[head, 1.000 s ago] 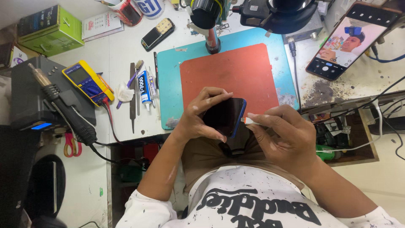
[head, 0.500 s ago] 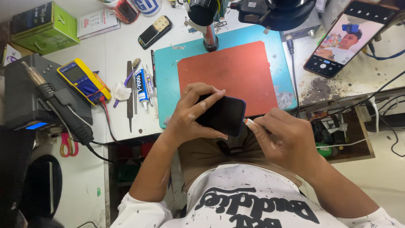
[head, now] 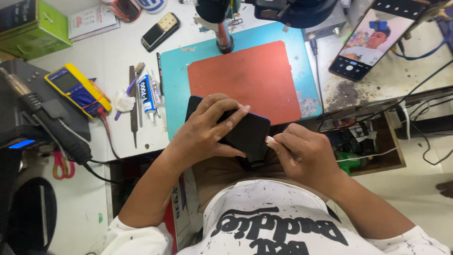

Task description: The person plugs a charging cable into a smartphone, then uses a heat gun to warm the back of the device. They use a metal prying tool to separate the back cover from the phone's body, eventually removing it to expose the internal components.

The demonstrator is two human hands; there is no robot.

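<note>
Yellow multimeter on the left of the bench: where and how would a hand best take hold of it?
Probably across the two long edges of the yellow multimeter, near mid-body, coming from above. It lies flat and face up, angled on the white bench, so the long sides are open. Its lower right end is crowded by leads and a tissue wad, so approach from the upper left side.

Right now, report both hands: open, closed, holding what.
Left hand: closed around the dark phone, gripping it from above.
Right hand: closed, pinching a small white tool against the phone's edge.
</note>
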